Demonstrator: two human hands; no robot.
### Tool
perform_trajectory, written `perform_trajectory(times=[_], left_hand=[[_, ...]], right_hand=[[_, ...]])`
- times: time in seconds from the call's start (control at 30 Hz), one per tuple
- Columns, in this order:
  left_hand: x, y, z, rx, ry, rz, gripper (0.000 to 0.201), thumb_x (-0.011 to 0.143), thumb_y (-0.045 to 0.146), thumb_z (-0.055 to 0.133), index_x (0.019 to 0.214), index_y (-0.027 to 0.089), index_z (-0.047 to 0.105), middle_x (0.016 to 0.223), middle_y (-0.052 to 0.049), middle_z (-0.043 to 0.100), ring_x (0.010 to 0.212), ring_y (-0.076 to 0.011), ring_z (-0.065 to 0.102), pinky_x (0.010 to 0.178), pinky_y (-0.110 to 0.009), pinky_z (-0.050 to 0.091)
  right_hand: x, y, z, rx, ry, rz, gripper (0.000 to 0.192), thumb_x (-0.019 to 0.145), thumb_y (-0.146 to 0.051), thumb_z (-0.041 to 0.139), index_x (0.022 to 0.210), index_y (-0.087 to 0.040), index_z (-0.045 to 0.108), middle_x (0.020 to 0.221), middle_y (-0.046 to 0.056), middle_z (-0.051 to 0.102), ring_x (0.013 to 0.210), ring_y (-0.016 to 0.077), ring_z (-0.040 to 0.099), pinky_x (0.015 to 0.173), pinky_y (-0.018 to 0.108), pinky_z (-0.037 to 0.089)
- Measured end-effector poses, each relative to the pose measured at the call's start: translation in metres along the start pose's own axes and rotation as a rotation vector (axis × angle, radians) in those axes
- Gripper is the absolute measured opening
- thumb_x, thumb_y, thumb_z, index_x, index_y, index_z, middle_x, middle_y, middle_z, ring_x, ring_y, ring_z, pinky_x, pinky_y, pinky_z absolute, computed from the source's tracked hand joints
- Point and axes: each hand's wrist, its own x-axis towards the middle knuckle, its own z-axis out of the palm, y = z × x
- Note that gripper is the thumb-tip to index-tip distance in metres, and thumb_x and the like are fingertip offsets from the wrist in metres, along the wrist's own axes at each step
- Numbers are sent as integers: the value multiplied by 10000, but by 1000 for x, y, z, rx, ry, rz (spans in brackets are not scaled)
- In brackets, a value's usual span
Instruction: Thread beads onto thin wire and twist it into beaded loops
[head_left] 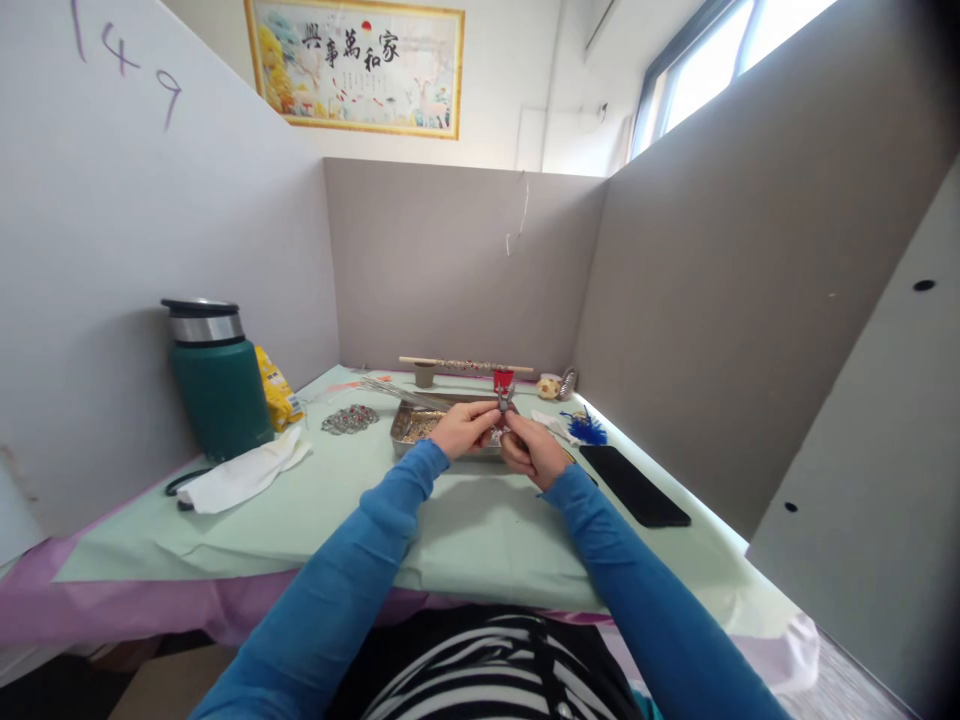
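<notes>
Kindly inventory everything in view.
Picture: 1, multicoloured, top
Window: 1, dark-framed, right
Partitions: several, grey, around
Tablecloths: 2, green/purple, below
Bottle: 1, green, left
Packet: 1, yellow, left
Tissue: 1, white, left
Ornaments: uncountable, silvery, left
Tray: 1, silver, centre
Wires: several, silver, centre
Rod: 1, tan, back
Cups: 2, brown/red, back
Ball: 1, tan, back
Tassel: 1, blue, right
Slab: 1, black, right
Metal piece: 1, grey, centre
Left hand: 1, bare, centre
Right hand: 1, bare, centre
Sleeves: 2, blue, bottom
</notes>
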Motion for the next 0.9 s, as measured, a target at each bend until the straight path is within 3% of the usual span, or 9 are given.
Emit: perform_trajectory(times=[0.23, 0.37, 0.53, 0.7, 0.8, 0.9], left_hand=[[-6, 8, -7, 98, -137, 18, 493, 795, 473, 491, 1106, 107, 605, 365, 46, 452, 307, -66, 371, 340, -175, 263], [-7, 10, -9, 81, -166, 11, 476, 796, 470, 497, 1075, 104, 617, 357, 44, 455, 296, -65, 370, 336, -175, 262], [-1, -1, -8, -13, -122, -28, 461, 778, 458, 538, 1075, 113, 608, 386, 37, 482, 312, -70, 415, 344, -171, 302], [4, -9, -9, -82, -22, -79, 417, 695, 417, 654, 994, 127, 647, 694, -61, 652, 587, -133, 589, 475, -213, 455], [5, -12, -11, -151, 83, -68, 414, 671, 386, 685, 1004, 142, 652, 887, -93, 664, 719, -147, 601, 554, -225, 488], [6, -13, -12, -193, 72, -66, 428, 677, 377, 683, 1039, 151, 644, 945, -102, 659, 764, -157, 608, 615, -247, 500]], right_hand=[[0, -1, -14, 104, -128, 128, 317, 852, -464, 438, 870, -164, 538, 310, -120, 263, 243, 55, 156, 293, 196, 94], [-1, -3, -14, 113, -167, 174, 335, 850, -474, 430, 759, -167, 530, 303, -114, 261, 238, 53, 152, 283, 195, 89], [0, -3, -8, 32, -57, 148, 435, 847, -502, 426, 590, -158, 498, 293, -92, 266, 238, 43, 187, 287, 198, 99], [1, 1, -10, 26, 46, 119, 428, 825, -479, 467, 528, -172, 450, 298, -89, 268, 237, 40, 195, 295, 204, 111], [1, 1, -10, 36, 77, 117, 401, 803, -455, 497, 515, -196, 394, 292, -88, 268, 235, 45, 206, 294, 205, 103], [1, 0, -9, 28, 66, 130, 365, 793, -439, 513, 544, -195, 404, 291, -90, 280, 236, 46, 203, 293, 204, 99]])
